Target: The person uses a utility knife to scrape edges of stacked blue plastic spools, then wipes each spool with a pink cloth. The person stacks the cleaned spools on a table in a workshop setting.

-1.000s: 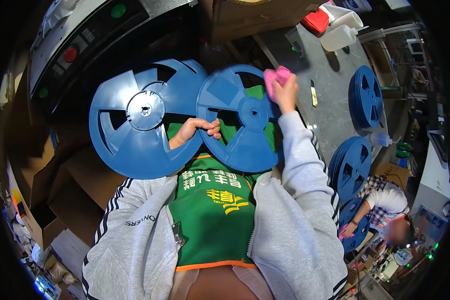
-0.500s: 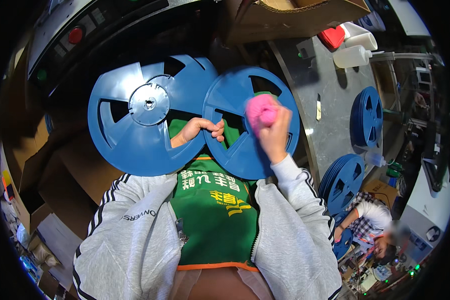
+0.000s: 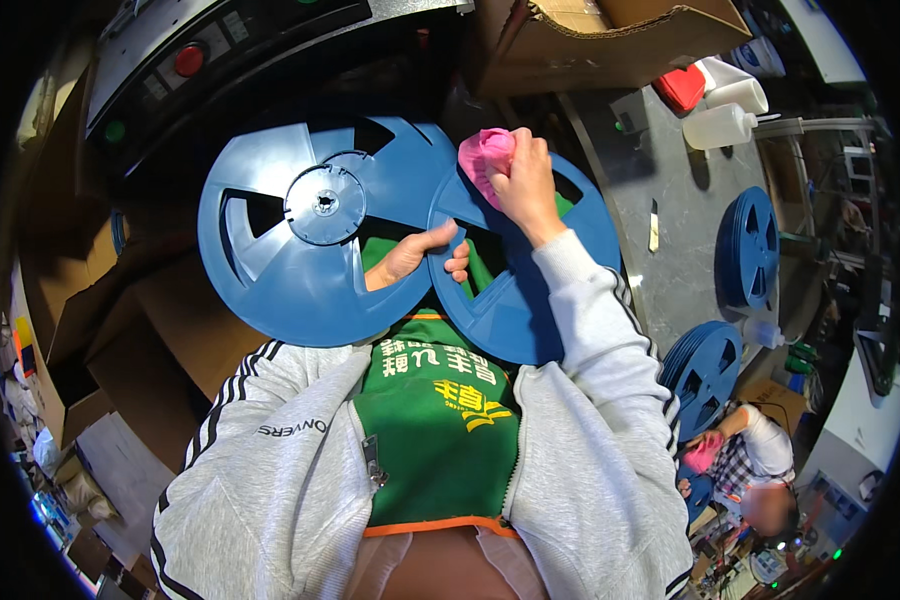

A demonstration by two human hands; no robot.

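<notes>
While the right disc (image 3: 520,305) is pinched by the left hand (image 3: 408,260), the right hand's (image 3: 530,190) clutched cloth (image 3: 483,165) is best flattened.

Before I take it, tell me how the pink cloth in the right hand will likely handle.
The pink cloth is probably floppy, as it bunches into folds in the right hand. It also seems light, since that one hand alone holds it.

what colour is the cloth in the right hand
Pink: the cloth in the right hand, seen best in the head view.
</notes>
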